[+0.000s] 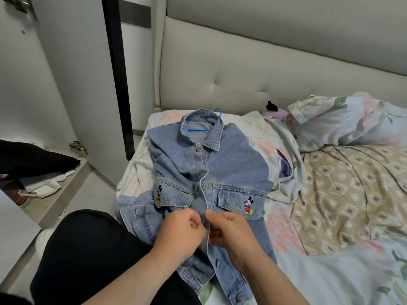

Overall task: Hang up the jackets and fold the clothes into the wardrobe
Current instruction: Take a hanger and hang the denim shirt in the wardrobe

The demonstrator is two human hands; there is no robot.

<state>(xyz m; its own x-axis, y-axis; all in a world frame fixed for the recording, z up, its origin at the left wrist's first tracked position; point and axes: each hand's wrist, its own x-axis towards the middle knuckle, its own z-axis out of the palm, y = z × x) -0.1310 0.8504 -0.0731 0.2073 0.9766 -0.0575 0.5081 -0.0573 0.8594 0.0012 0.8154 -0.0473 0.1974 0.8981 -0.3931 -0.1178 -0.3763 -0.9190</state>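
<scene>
Hands (179, 227) (229, 230) pinch jacket (220, 168) (hanger (214, 115) mostly hidden).

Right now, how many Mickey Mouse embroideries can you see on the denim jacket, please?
2: one Mickey on the image-left pocket flap, another Mickey on the image-right flap of the denim jacket. Its back is hidden.
</scene>
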